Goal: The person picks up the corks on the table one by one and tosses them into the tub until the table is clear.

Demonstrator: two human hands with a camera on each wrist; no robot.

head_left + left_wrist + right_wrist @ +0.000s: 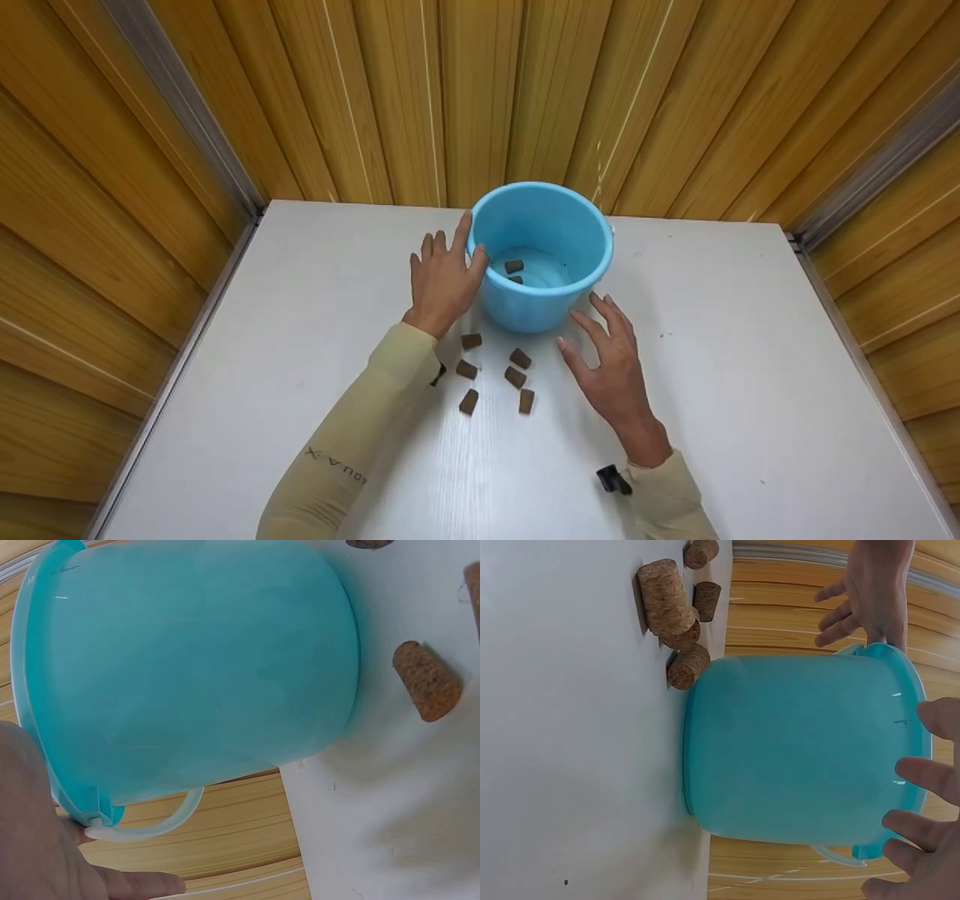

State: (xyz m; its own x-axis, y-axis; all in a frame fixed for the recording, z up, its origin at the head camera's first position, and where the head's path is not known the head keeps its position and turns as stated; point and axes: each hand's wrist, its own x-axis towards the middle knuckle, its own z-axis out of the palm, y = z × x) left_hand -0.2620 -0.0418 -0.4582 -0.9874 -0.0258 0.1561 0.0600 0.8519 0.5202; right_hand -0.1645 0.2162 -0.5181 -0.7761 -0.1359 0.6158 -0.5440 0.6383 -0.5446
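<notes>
A light blue bucket (529, 300) stands upright on a white table, with two cork stoppers (514, 266) visible on its inside bottom. My left hand (442, 283) is at the bucket's left rim, its thumb and index finger against the edge and the other fingers spread loosely. Beside the bucket's front right side, my right hand (611, 367) hovers with its fingers apart and nothing in them. Several tapered cork stoppers (514, 376) lie scattered on the table between my forearms, in front of the bucket. One cork (427, 681) shows near the bucket's base in the left wrist view.
The white table (750, 360) reaches back to a wood-patterned panel wall (480, 97). Similar panels with metal frame strips (202, 127) close in the left and right sides. A pale handle (150, 829) hangs from the bucket's rim.
</notes>
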